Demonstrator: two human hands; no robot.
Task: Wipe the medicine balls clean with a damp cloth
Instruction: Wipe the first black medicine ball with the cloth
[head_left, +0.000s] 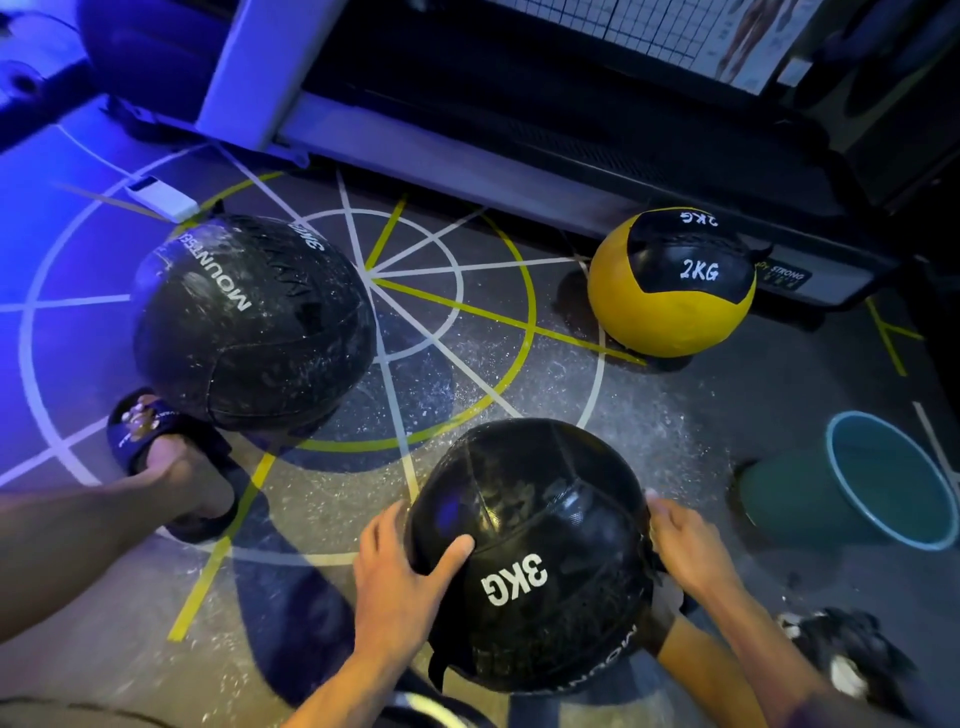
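Note:
A shiny black medicine ball marked 3KG sits low in the middle, between my hands. My left hand grips its left side, thumb across the top face. My right hand holds its right side with curled fingers. A second black ball, dusty and speckled white, lies on the floor at the left. A yellow and black ball marked 2KG rests at the upper right. A dark crumpled cloth lies on the floor at the lower right, apart from both hands.
A teal bucket stands at the right, beside the held ball. My foot in a dark sandal rests next to the dusty ball. A treadmill base runs across the back. White specks cover the marked floor.

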